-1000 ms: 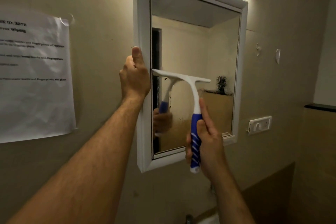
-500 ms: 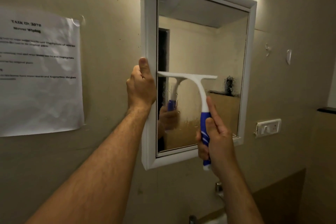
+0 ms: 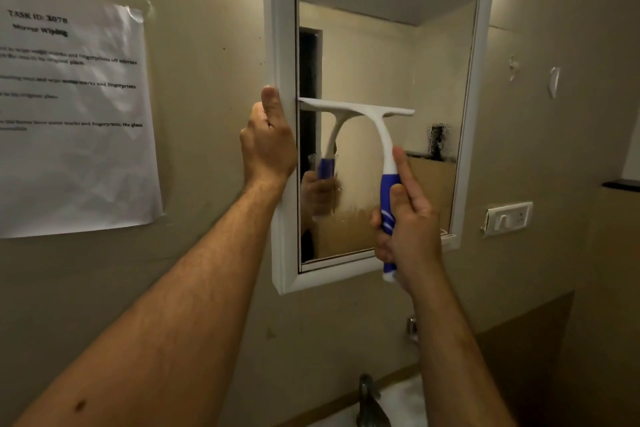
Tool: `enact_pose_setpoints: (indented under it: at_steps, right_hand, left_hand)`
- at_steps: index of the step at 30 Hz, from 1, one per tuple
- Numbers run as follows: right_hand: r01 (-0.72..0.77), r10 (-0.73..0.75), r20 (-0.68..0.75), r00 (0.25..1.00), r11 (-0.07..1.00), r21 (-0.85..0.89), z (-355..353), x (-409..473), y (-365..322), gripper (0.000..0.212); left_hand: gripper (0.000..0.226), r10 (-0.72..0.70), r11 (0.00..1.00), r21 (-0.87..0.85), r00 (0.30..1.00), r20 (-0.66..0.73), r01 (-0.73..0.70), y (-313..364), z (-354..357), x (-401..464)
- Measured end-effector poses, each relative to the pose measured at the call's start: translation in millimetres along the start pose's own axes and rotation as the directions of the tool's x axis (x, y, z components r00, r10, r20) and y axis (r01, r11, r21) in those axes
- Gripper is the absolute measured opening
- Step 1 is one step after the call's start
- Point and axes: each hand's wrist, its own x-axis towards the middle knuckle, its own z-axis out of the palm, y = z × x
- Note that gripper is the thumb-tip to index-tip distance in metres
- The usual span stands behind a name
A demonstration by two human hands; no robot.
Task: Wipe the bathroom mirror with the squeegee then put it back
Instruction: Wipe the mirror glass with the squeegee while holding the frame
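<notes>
A white-framed mirror (image 3: pixel 282 28) hangs on the beige wall. My left hand (image 3: pixel 266 146) grips its left frame edge at mid height. My right hand (image 3: pixel 408 222) is closed around the blue handle of a white squeegee (image 3: pixel 367 113), index finger stretched up along the neck. The white blade lies level against the glass, its left end at the frame's inner edge. The lower glass looks smeared and hazy. The squeegee and hand show as a reflection in the glass.
A printed paper sheet (image 3: pixel 72 114) is taped to the wall at left. A white switch plate (image 3: pixel 507 218) sits right of the mirror. Below are a metal tap (image 3: pixel 369 399) and a white basin (image 3: pixel 405 402). A dark shelf edge (image 3: pixel 621 185) is at far right.
The view has shifted so the mirror sits further right and higher. The squeegee blade has levelled out and stays at about mid height on the glass. Both hands keep their grips.
</notes>
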Motion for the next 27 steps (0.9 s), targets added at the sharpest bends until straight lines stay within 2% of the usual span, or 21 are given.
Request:
enact_pose_setpoints:
  at_steps: [9, 16, 19, 27]
  right_hand:
    - [-0.057, 0.057, 0.005, 0.998, 0.998, 0.005, -18.2, -54.7, 66.0, 0.046]
    - [0.031, -0.031, 0.024, 0.999, 0.999, 0.009, -9.5, -8.7, 27.9, 0.045]
    - [0.036, -0.038, 0.044, 0.998, 0.999, 0.035, -7.6, -4.1, 25.5, 0.045]
    - [-0.052, 0.051, 0.02, 0.999, 0.997, 0.063, -18.7, -62.2, 93.5, 0.04]
  left_hand:
    - [0.037, 0.002, 1.0, 0.003, 1.0, -0.017, -0.002, 0.2, 0.8, -5.9]
    - [0.033, 0.014, 0.999, -0.039, 1.0, -0.021, -0.015, 1.0, 2.3, -4.5]
    - [0.037, 0.01, 0.999, -0.032, 1.0, -0.013, -0.011, -0.3, 3.3, -3.4]
    - [0.036, -0.001, 1.0, -0.026, 0.999, -0.037, 0.0, -2.0, 5.0, -9.2]
